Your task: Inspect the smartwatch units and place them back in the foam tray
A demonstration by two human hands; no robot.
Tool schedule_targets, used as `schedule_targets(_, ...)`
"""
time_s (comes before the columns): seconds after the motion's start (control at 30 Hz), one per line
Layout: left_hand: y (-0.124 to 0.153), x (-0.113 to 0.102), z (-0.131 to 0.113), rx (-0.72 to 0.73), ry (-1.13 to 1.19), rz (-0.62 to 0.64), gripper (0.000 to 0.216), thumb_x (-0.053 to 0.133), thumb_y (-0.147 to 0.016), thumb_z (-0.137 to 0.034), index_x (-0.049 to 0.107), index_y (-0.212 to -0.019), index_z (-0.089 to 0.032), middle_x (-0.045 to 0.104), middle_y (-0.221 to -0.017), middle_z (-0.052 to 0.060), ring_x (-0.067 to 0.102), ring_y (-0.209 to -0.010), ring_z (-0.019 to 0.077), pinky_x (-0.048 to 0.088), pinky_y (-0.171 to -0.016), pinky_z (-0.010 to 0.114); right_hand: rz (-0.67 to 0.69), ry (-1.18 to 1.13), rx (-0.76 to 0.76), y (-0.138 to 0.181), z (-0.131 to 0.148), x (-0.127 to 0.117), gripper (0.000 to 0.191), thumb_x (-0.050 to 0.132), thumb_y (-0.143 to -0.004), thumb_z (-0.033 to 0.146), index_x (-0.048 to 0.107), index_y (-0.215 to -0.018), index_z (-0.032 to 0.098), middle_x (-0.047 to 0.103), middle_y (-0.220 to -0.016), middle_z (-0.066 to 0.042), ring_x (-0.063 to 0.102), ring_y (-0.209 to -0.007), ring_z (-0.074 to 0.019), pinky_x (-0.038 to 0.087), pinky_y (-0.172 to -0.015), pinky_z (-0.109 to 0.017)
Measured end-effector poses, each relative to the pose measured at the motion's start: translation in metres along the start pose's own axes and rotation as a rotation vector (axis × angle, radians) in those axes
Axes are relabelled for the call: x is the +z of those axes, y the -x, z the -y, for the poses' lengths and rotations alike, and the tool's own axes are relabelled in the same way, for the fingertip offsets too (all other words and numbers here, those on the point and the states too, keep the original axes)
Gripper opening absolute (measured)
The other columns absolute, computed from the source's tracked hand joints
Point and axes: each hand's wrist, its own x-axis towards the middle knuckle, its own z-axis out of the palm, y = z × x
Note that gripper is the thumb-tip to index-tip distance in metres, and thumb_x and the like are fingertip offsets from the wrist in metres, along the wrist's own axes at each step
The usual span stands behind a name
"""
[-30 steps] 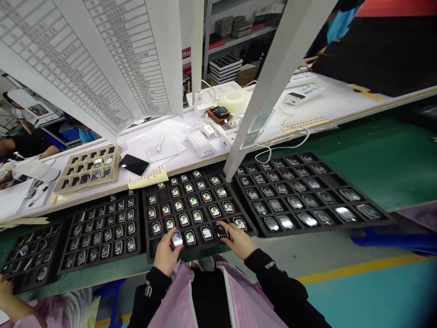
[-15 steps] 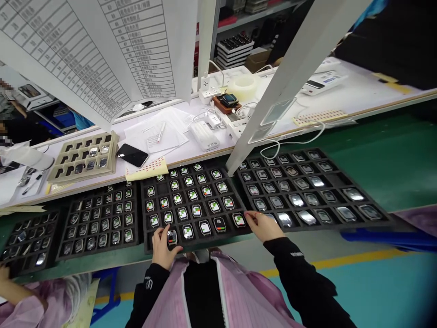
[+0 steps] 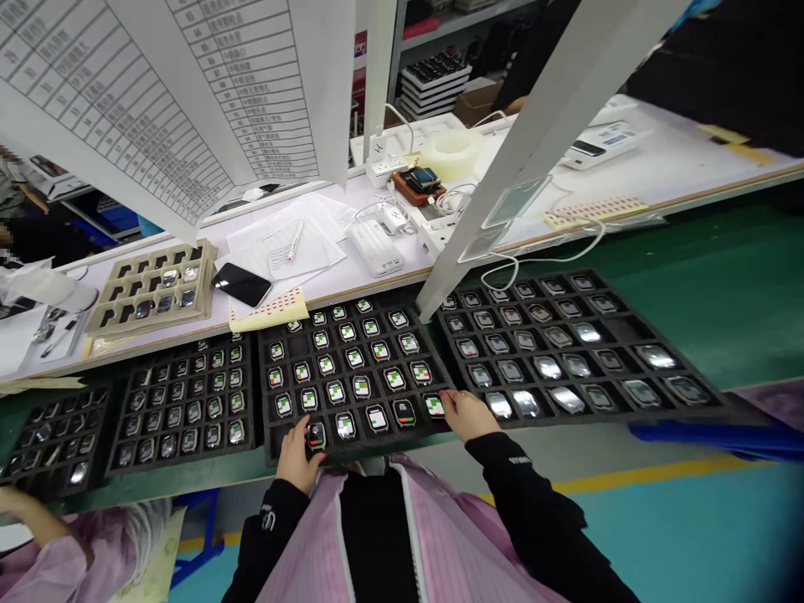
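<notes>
At 8 o'clock of the view, a co-worker's hand (image 3: 25, 512) rests by the far trays. The left hand (image 3: 300, 454), at 7 o'clock of the middle tray (image 3: 265, 419), pinches narrowly around a red-lit watch (image 3: 316, 435) seated in the near row. The right hand (image 3: 468, 414), loosely open, touches the corner watch (image 3: 435, 405) at the tray's 4 o'clock. At its 3 o'clock lies the right tray (image 3: 703, 410).

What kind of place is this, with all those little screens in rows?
Most likely an electronics factory line, assembling or checking smartwatches: black foam trays full of them lie along a green belt, and a printed chart hangs overhead.
</notes>
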Motion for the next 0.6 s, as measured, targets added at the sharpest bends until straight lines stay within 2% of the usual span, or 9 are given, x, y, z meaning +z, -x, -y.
schedule_targets(0.1, -0.003, -0.001, -0.007, -0.02, 0.055, 0.023, 0.072, 0.064, -0.068, -0.007, 0.044, -0.136, -0.022, 0.055, -0.111, 0.01, 0.058, -0.099, 0.0234, 0.052, -0.08, 0.035, -0.001, -0.009, -0.007, 0.0, 0.0, 0.0, 0.031, 0.043, -0.095, 0.021, 0.072, -0.097, 0.011, 0.067, -0.091, -0.016, 0.066, -0.079, -0.0263, 0.048, -0.074, -0.032)
schedule_targets(0.23, -0.008, 0.004, -0.012, -0.075, 0.285, 0.009, 0.065, 0.064, -0.064, -0.004, 0.052, -0.126, -0.02, 0.052, -0.111, 0.008, 0.058, -0.071, 0.011, 0.051, -0.059, 0.024, -0.08, -0.114, -0.034, 0.004, 0.013, -0.006, 0.029, 0.045, -0.092, 0.024, 0.07, -0.103, 0.014, 0.065, -0.103, -0.015, 0.065, -0.082, -0.0239, 0.049, -0.08, -0.034)
schedule_targets(0.37, -0.016, 0.01, -0.006, -0.141, 0.501, 0.001, 0.058, 0.068, -0.061, -0.005, 0.055, -0.117, -0.015, 0.058, -0.091, 0.003, 0.058, -0.064, 0.0094, 0.048, -0.056, 0.021, -0.112, -0.322, -0.157, 0.011, 0.047, -0.014, 0.032, 0.043, -0.09, 0.025, 0.069, -0.104, 0.014, 0.066, -0.102, -0.014, 0.064, -0.085, -0.0245, 0.05, -0.083, -0.036)
schedule_targets(0.43, -0.018, 0.009, -0.005, -0.161, 0.566, 0.022, 0.055, 0.068, -0.059, -0.005, 0.055, -0.112, -0.014, 0.059, -0.083, 0.001, 0.06, -0.064, 0.0108, 0.048, -0.056, 0.022, -0.035, -0.458, -0.227, 0.016, 0.07, -0.013, 0.034, 0.042, -0.091, 0.029, 0.068, -0.107, 0.014, 0.068, -0.101, -0.013, 0.065, -0.08, -0.0233, 0.051, -0.081, -0.037)
schedule_targets(0.5, -0.017, 0.002, -0.012, -0.174, 0.581, 0.026, 0.054, 0.07, -0.056, -0.006, 0.056, -0.108, -0.014, 0.06, -0.08, 0.0, 0.059, -0.061, 0.011, 0.048, -0.056, 0.023, 0.1, -0.61, -0.276, 0.024, 0.094, -0.006, 0.037, 0.042, -0.092, 0.035, 0.065, -0.112, 0.015, 0.069, -0.095, -0.011, 0.065, -0.075, -0.0223, 0.053, -0.077, -0.038)
schedule_targets(0.6, -0.009, -0.016, -0.039, -0.115, 0.571, -0.011, 0.054, 0.073, -0.057, -0.011, 0.056, -0.108, -0.016, 0.063, -0.083, 0.001, 0.059, -0.062, 0.0117, 0.048, -0.057, 0.023, 0.343, -0.889, -0.32, 0.035, 0.127, 0.005, 0.043, 0.052, -0.089, 0.044, 0.057, -0.122, 0.017, 0.069, -0.092, -0.007, 0.066, -0.078, -0.0214, 0.055, -0.074, -0.037)
